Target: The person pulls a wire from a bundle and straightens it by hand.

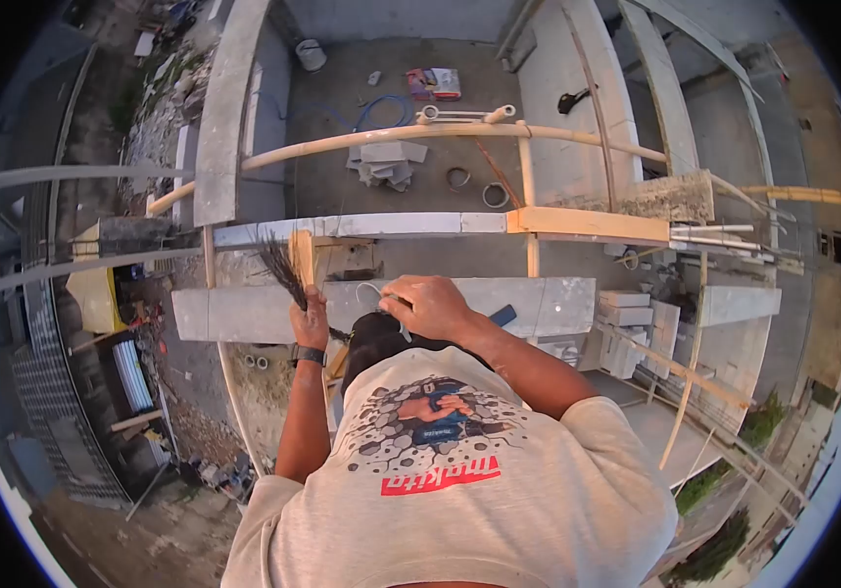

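My left hand (310, 318), with a dark band at the wrist, is closed around a bundle of thin dark wires (283, 267). Their loose ends fan out up and to the left, beside an upright wooden post (301, 257). Close in front of my body, my right hand (430, 306) has its fingers curled together. A thin, pale, curved wire (369, 286) shows at its fingertips; the rest is hidden by the hand. Both hands are over a grey concrete beam (499, 299). On that beam, right of my right hand, lies a small dark blue object (504, 316).
Beyond the beam runs a narrower ledge with a wooden board (587, 224). A bamboo pole (361, 138) crosses above a floor far below. Down there are stacked grey blocks (386, 162), a bucket (311, 55) and a printed sack (433, 84). More blocks (626, 316) stand at right.
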`<action>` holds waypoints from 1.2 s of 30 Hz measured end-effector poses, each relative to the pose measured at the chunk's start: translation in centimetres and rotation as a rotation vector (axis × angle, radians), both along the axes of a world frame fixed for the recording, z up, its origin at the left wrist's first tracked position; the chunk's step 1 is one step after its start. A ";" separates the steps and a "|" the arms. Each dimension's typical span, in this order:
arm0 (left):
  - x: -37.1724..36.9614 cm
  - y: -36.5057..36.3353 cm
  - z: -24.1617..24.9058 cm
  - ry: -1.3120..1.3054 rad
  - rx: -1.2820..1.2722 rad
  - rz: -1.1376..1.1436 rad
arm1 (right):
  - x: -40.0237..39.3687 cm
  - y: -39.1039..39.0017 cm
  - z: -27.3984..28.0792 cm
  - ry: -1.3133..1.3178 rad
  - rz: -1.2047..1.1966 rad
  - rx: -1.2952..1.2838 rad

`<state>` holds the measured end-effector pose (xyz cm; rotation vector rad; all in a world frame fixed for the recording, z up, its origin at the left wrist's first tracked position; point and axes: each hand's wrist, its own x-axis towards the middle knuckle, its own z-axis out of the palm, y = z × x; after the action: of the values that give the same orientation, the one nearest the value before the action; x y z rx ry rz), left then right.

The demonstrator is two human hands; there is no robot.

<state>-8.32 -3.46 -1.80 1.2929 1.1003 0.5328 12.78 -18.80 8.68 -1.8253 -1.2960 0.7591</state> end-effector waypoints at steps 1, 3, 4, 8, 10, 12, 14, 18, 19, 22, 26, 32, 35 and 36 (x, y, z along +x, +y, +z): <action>0.1 0.2 -0.8 0.008 -0.016 -0.025 | -0.2 -0.5 0.5 0.063 -0.057 -0.063; 1.1 0.4 -0.9 0.031 -0.074 -0.131 | -0.4 -2.0 -1.6 0.075 -0.153 -0.036; 1.9 0.3 -1.3 0.030 -0.051 -0.193 | 0.0 -2.8 -1.2 0.087 -0.210 -0.077; 6.9 0.2 -2.4 0.023 0.009 -0.419 | 2.6 -7.4 -2.0 0.051 -0.535 -0.044; 9.7 0.4 -2.8 0.020 0.087 -0.598 | 4.5 -11.1 -0.7 0.068 -0.770 -0.030; 12.9 -0.4 -1.5 0.038 0.114 -0.762 | 5.9 -15.6 0.9 0.090 -1.122 0.036; 15.9 -1.3 -1.5 0.014 0.154 -0.869 | 6.3 -19.8 1.9 0.047 -1.469 0.255; 20.6 -4.1 -0.4 0.003 0.234 -1.093 | 5.6 -27.5 3.9 -0.223 -1.900 0.547; 21.5 -4.9 0.4 -0.021 0.248 -1.153 | 5.1 -29.3 3.8 -0.128 -1.982 0.529; 23.5 -7.0 1.1 -0.046 0.338 -1.318 | 2.5 -30.3 4.4 -0.087 -2.091 0.555; 26.0 -7.9 -1.0 -0.166 0.386 -1.557 | -1.6 -28.2 2.4 -0.105 -2.197 0.466; 29.2 -9.7 -3.1 -0.212 0.271 -1.763 | -9.8 -23.4 -0.1 0.010 -2.404 0.374; 29.6 -10.5 -2.6 -0.115 0.045 -1.860 | -14.5 -22.8 1.0 0.089 -2.563 0.280; 29.6 -10.8 -2.4 -0.084 0.063 -1.858 | -16.2 -22.9 1.8 -0.051 -2.693 0.330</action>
<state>21.25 -14.28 -4.20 1.7189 -0.4568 -0.7799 -3.41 -41.69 10.48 -1.4981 1.3456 -0.9371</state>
